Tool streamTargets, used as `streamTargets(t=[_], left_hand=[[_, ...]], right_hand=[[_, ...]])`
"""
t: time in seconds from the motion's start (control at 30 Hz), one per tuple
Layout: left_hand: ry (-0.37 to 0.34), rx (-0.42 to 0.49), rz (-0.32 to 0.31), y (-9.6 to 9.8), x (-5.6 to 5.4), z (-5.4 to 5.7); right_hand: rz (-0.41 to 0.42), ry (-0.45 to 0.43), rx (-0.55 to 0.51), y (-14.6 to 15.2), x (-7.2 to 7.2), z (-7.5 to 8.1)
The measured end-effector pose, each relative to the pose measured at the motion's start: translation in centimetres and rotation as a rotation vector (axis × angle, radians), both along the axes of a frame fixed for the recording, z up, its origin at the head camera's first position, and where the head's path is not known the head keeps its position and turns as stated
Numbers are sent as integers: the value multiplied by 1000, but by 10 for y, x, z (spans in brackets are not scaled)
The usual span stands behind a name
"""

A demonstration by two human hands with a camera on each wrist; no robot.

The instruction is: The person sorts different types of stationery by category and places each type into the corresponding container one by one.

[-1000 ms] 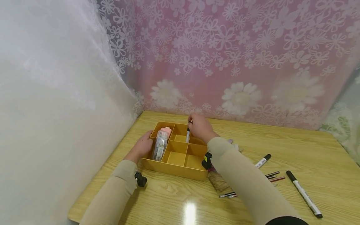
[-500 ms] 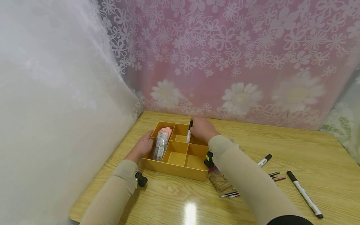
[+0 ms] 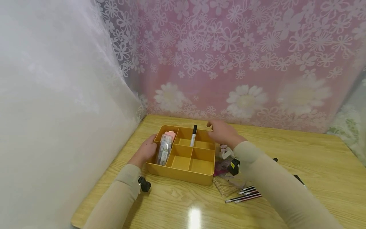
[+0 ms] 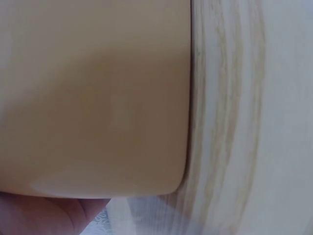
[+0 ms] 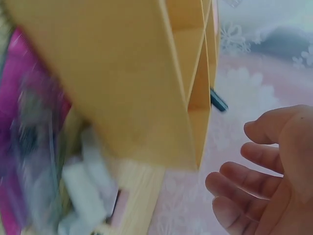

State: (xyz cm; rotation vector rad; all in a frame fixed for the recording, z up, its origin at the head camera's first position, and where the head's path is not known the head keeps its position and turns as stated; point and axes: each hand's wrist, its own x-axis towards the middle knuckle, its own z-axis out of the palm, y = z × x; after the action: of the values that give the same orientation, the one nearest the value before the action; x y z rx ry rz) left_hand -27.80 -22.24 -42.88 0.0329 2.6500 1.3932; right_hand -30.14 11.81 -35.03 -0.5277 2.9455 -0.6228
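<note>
A yellow divided organizer box [image 3: 180, 176] sits on the table, and my left hand [image 3: 147, 149] holds its left side. In the left wrist view, part of that hand [image 4: 54, 215] shows at the box's edge. A whiteboard marker [image 3: 193, 136] with a white barrel and black cap leans upright in the back middle compartment. My right hand [image 3: 224, 131] is just past the box's back right corner with nothing in it; its fingers [image 5: 244, 178] are loosely bent in the right wrist view. A clear plastic case [image 3: 164, 151] and a pink item [image 3: 170, 133] fill the left compartments.
Right of the box lie several pencils [image 3: 247, 194], a mesh pouch [image 3: 224, 186] and white blocks like erasers [image 3: 227, 154]. A black-capped marker [image 3: 298, 179] shows partly behind the right sleeve. A floral curtain [image 3: 243, 63] hangs behind the table.
My right hand has let go of the marker and moved right, out past the box. The marker now leans alone in its compartment. My left hand stays on the box.
</note>
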Motion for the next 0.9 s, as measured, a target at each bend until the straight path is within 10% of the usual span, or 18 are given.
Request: streamTargets(t=[0.9], left_hand=[[10, -1, 5, -1, 0, -2]], right_hand=[[-97, -97, 139, 187, 28, -44]])
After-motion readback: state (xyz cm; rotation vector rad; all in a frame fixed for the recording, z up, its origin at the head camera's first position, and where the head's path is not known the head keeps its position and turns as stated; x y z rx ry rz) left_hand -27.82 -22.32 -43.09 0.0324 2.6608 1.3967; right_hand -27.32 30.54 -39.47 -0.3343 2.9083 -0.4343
